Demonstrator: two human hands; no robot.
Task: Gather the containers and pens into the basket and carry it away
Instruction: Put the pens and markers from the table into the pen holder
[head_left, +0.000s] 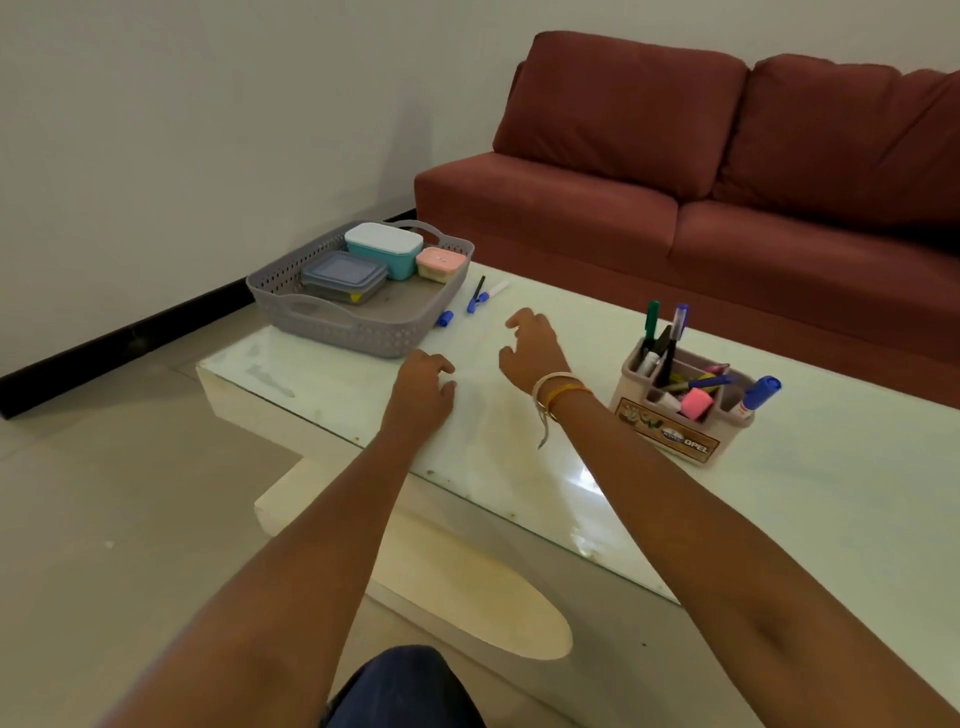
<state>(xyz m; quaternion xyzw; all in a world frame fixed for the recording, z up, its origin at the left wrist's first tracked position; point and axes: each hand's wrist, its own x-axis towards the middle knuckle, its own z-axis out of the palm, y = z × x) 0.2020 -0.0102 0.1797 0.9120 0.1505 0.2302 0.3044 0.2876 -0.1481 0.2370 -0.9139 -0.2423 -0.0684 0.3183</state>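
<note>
both arms stretched out over the glass-topped bench. my left hand hovers near the bench's front edge, fingers loosely curled, holding nothing. my right hand is further in, fingers apart and relaxed, also holding nothing; bracelets on that wrist.

grey basket sits at the far left corner of the bench, its left side close to the bench edge. inside it: a teal container with white lid, a small pink container beside it on the right, a flat grey-lidded container in front. the near part of the basket floor is bare.

just right of the basket, on the bench: a loose blue cap, a dark pen with blue cap and a white pen, the two close together. open bench between these and my right hand.

beige pen holder stands to the right of my right forearm, well apart from the basket, with markers and pens upright and leaning in its compartments; a blue marker tilts out over its right side.

room: red sofa behind the bench, pale wall with dark skirting, tiled floor to the left
</note>
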